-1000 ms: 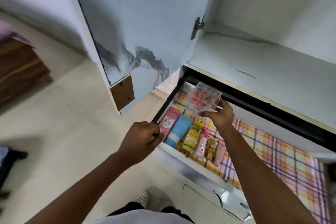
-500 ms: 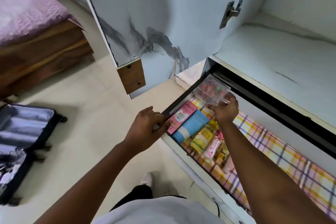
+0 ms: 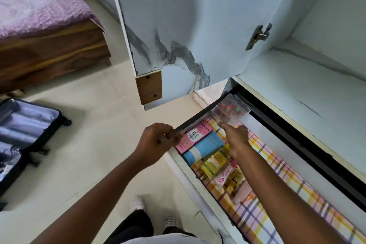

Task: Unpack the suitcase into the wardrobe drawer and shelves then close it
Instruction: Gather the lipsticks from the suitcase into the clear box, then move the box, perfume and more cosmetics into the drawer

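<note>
**Head view: placing a clear box at the far-left corner of the drawer**

Head view, read outward from the wearer, with the open wardrobe drawer (image 3: pixel 179 162) as the landmark. At the drawer's near-left corner, the left hand (image 3: pixel 158 140) curled its fingers over the dark side rail, apparently steadying it. Inside the drawer, on a checked liner (image 3: pixel 277 180), a pink BB cream carton (image 3: pixel 195 137), a blue tube (image 3: pixel 204 147) and several smaller toiletries (image 3: pixel 221 168) lay side by side at the left end. Above them the right hand (image 3: pixel 235 136) reached toward the drawer's far-left corner, fingertips against a clear plastic box (image 3: pixel 230 110) of small coloured items; whether the fingers pinched it or merely pushed it could not be told, since the hand hid the contact. The box sat tilted at that corner. Well to the left of the drawer, on the floor, the suitcase (image 3: pixel 23 134) lay open. The step in hand was judged to be seating the box; the next move called for settling it flat and letting go, then returning to the suitcase.
</note>
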